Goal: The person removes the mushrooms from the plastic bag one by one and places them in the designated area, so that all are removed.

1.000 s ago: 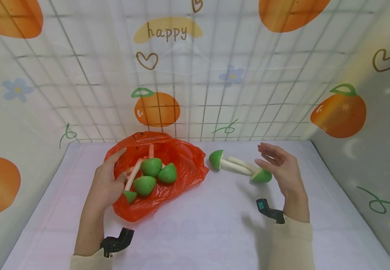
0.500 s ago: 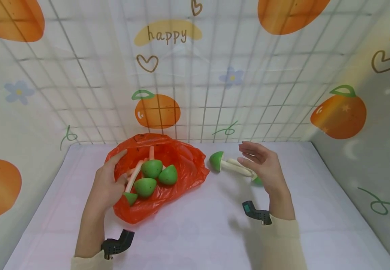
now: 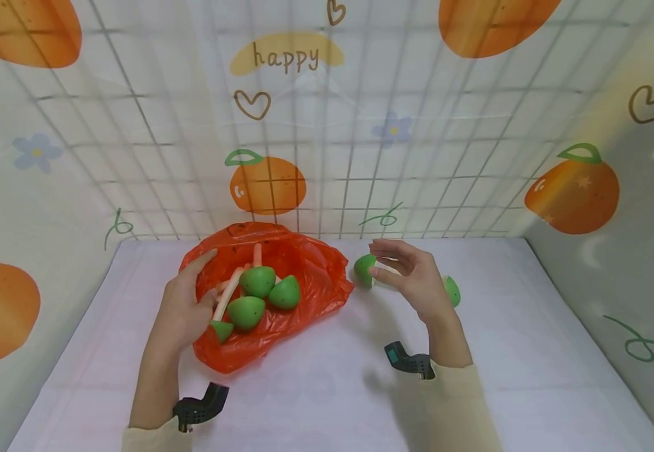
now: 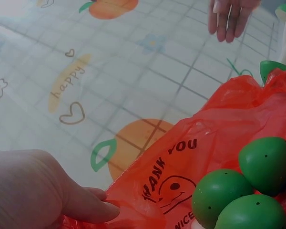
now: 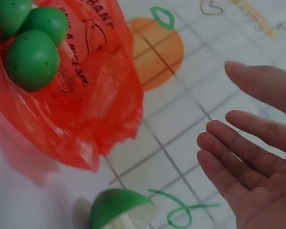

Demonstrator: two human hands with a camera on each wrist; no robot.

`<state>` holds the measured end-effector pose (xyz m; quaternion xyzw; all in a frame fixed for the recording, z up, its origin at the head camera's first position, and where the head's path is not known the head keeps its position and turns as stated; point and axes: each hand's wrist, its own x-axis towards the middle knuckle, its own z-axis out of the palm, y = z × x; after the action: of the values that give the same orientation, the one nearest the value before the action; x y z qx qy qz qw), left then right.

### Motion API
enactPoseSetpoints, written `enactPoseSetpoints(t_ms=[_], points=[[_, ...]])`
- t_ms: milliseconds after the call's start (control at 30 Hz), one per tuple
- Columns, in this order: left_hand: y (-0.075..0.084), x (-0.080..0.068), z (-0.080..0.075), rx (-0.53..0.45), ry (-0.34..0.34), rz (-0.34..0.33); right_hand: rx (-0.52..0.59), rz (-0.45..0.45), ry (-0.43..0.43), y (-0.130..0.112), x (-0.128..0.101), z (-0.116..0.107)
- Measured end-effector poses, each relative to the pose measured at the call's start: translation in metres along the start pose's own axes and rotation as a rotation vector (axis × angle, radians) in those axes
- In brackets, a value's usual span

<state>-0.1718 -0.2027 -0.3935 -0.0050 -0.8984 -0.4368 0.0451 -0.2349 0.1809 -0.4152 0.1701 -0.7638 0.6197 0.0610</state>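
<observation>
On the pale lilac worktop [image 3: 327,389], the person's left hand [image 3: 182,307] lay nearest, its grip pinching the near-left rim of the crinkled orange plastic bag [image 3: 310,279], thumb and fingers curled on the film. Inside the bag sat a cluster of green-capped toy mushrooms with cream stems [image 3: 256,292], their caps touching one another. To the right, the right hand [image 3: 414,279] hovered above the worktop with its grip apart, fingers straight and spread, holding nothing. Just beyond it lay two more green-capped toy mushrooms: one cap [image 3: 365,270] beside the bag's right edge, the other cap [image 3: 452,291] showing past the wrist. Their stems were mostly hidden by the hand. Behind everything stood the orange-and-flower printed backdrop [image 3: 327,125].
</observation>
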Motion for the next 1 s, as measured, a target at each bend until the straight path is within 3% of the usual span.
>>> enactPoseSetpoints(t_ms=[200, 500, 1000], points=[[-0.001, 0.002, 0.002, -0.001, 0.005, 0.014, 0.026, 0.004, -0.046, -0.003, 0.003, 0.016], [0.001, 0.005, 0.004, -0.014, -0.006, 0.003, -0.036, 0.014, -0.137, -0.006, 0.011, 0.041], [-0.002, 0.003, 0.001, -0.018, 0.000, 0.003, -0.128, -0.043, -0.229, 0.000, 0.025, 0.107]])
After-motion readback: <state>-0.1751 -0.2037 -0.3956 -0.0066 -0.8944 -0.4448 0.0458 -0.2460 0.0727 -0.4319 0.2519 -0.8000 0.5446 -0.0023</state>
